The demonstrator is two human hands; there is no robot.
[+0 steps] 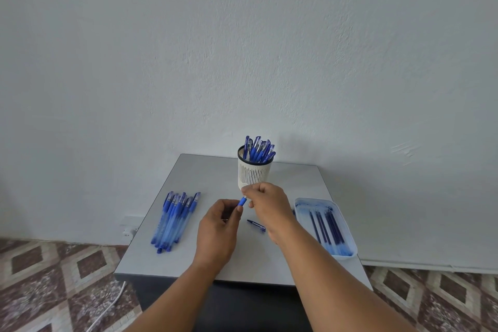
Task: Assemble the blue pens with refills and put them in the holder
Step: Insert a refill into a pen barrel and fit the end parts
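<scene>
Just in front of the white slotted holder, both hands meet over the grey desk. The left hand has its fingers curled round a pen barrel, of which only the blue grip end shows. The right hand pinches something at that end with thumb and fingertips pressed together; whether it is the tip piece or a refill is too small to tell.

Left of the holder lies a row of pens. Right of the holder a pale tray carries loose refills. A single cap lies on the desk in front of the holder, close under the right wrist. The holder itself is already crowded with finished pens.

The likely step is seating or screwing the front end. The risks from here:

- the small part slips from the pinch, since little of it is gripped;
- the right wrist brushes the cap and sends it rolling off;
- knuckles working this near the holder nudge it, and top-heavy with pens it could tip;
- a skewed refill jams in the barrel.
</scene>
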